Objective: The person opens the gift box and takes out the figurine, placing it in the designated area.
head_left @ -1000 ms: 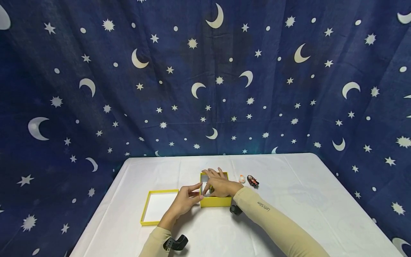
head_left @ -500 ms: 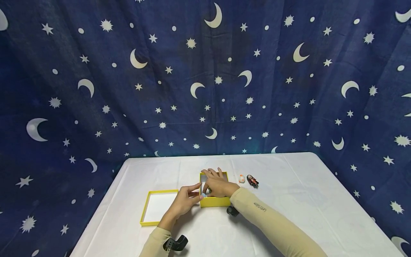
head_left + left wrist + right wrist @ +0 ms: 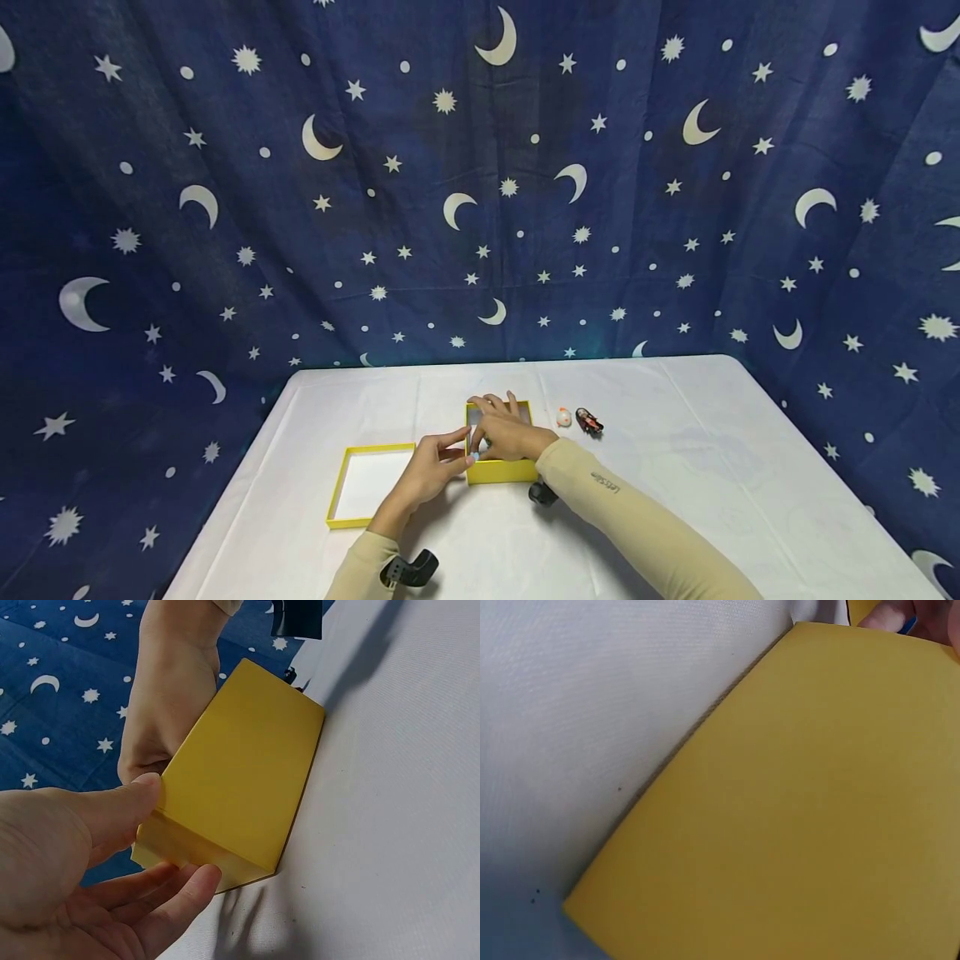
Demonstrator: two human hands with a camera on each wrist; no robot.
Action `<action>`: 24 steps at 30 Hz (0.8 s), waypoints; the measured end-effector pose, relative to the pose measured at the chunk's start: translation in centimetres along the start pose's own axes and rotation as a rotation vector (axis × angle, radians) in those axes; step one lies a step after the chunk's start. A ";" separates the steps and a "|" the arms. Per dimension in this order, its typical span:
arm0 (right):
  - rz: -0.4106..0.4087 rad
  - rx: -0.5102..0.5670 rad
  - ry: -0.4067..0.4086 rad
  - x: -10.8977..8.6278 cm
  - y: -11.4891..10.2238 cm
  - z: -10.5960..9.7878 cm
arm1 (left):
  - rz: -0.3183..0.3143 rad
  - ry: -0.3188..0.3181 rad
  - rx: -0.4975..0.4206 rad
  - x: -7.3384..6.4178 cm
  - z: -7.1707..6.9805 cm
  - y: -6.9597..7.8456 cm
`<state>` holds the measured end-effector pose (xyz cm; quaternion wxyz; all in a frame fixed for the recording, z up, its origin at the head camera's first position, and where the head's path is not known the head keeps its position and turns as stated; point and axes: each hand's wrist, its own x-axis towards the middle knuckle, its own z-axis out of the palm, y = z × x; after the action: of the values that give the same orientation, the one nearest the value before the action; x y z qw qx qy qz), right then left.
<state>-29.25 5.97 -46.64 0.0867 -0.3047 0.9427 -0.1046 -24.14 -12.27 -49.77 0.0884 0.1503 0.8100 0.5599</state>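
Note:
My left hand (image 3: 432, 468) is at the left end of a yellow open-topped box (image 3: 502, 472). In the left wrist view, its thumb lies at the upper corner of the yellow box (image 3: 240, 765), and its extended fingers touch the end wall. My right hand (image 3: 507, 434) reaches over the near wall, with its thumb and index finger down inside and the other fingers spread toward the far rim. A small light-blue piece (image 3: 476, 456) shows near the right index fingertip; I cannot tell whether the right hand holds it. The near wall of the yellow box (image 3: 780, 802) hides the right fingers in the right wrist view.
A shallow yellow-rimmed lid (image 3: 347, 487) with a white inside lies left of the box. To the right are a small white-and-orange toy (image 3: 564, 417) and a dark-and-red figurine (image 3: 589, 422). A white cloth (image 3: 675, 483) covers the table; a starry curtain (image 3: 480, 208) hangs behind.
My right hand has shifted slightly left inside the box, and the light-blue piece has come into view by its index finger. The left hand, lid and toys stay put.

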 end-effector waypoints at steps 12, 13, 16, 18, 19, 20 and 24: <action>-0.027 0.163 0.104 -0.2 1.9 -0.3 | 0.019 0.006 -0.016 0.0 0.2 0.2; -0.029 0.180 0.112 -0.3 2.1 -0.4 | 0.020 0.006 -0.019 0.0 0.2 0.2; -0.027 0.240 0.130 -0.6 2.4 -0.7 | 0.011 0.007 -0.013 0.0 0.1 0.2; -0.021 0.281 0.142 -0.7 2.6 -0.8 | 0.005 0.005 -0.005 -0.1 0.1 0.2; -0.014 0.299 0.143 -0.8 2.6 -0.9 | 0.003 0.003 0.001 -0.1 0.1 0.2; -0.012 0.313 0.152 -0.8 2.7 -0.9 | 0.004 0.004 0.008 -0.1 0.1 0.2; 0.000 0.375 0.180 -0.9 2.9 -1.0 | 0.011 0.009 0.017 0.0 0.1 0.1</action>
<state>-30.39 8.89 -46.29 0.0574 -0.2727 0.9107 -0.3050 -24.08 -12.17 -49.73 0.0804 0.1532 0.8141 0.5544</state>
